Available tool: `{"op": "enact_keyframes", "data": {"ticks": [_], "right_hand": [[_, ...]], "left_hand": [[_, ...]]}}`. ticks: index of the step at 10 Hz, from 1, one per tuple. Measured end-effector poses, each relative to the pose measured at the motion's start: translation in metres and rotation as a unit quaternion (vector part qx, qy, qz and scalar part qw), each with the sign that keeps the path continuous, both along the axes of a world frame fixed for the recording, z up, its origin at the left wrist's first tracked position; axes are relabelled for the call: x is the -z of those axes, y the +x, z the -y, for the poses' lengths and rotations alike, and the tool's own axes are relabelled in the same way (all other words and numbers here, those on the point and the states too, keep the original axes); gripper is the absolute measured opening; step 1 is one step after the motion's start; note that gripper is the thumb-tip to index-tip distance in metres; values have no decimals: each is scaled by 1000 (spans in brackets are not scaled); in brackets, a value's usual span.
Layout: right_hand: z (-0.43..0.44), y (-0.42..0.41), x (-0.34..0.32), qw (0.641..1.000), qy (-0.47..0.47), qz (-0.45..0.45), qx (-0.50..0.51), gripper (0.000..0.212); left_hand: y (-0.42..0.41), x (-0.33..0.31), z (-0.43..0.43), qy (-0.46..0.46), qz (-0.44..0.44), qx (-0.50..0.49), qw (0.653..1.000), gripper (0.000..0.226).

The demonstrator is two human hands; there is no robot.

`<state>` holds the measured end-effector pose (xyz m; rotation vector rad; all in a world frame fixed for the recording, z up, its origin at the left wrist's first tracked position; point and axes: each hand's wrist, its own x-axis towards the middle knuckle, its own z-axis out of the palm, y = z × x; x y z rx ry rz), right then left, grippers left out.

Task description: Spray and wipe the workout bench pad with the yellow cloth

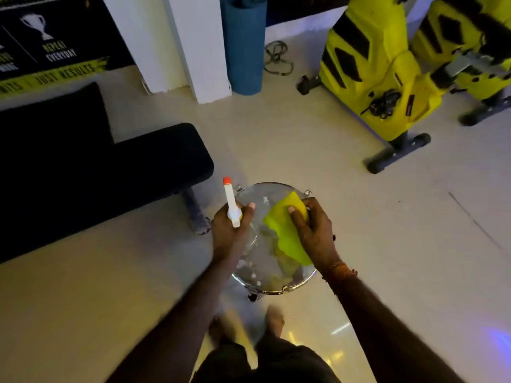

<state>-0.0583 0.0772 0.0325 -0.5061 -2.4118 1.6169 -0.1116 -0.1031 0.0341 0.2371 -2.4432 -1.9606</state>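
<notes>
My left hand (229, 230) grips a white spray bottle (231, 205) with an orange tip, nozzle pointing up and away. My right hand (315, 233) holds a folded yellow cloth (284, 230). Both hands hover over a round shiny metal stool top (260, 275) right in front of me. The black workout bench pad (116, 172) lies to the left, its near end about a hand's width left of the bottle. A second black pad section (52, 117) rises behind it.
Yellow and black exercise bikes (387, 73) stand at the back right on dark floor bars. A rolled blue mat (244, 45) leans by a white pillar (199, 45). My bare feet (273, 319) show below on the pale tiled floor.
</notes>
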Motion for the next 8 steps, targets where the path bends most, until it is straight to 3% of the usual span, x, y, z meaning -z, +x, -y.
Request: {"op": "enact_keyframes", "data": {"ticks": [1, 2, 4, 5, 7, 8], "right_hand": [[-27, -18, 26, 998, -2, 62, 20, 13], [-47, -27, 55, 977, 102, 186, -18, 40], [-61, -21, 80, 932, 284, 195, -112, 74], [-59, -15, 87, 899, 364, 209, -125, 84], [-48, 11, 80, 868, 431, 201, -143, 83], [-42, 25, 68, 860, 452, 150, -184, 79]], "left_hand": [[7, 14, -5, -26, 2, -15, 1000, 34], [21, 26, -7, -50, -11, 3, 999, 34], [33, 43, -5, -105, 42, -33, 993, 75], [39, 48, -3, -112, 54, -19, 992, 75], [62, 29, 1, -160, -19, 16, 987, 92], [82, 21, 11, -223, -15, 15, 975, 82]]}}
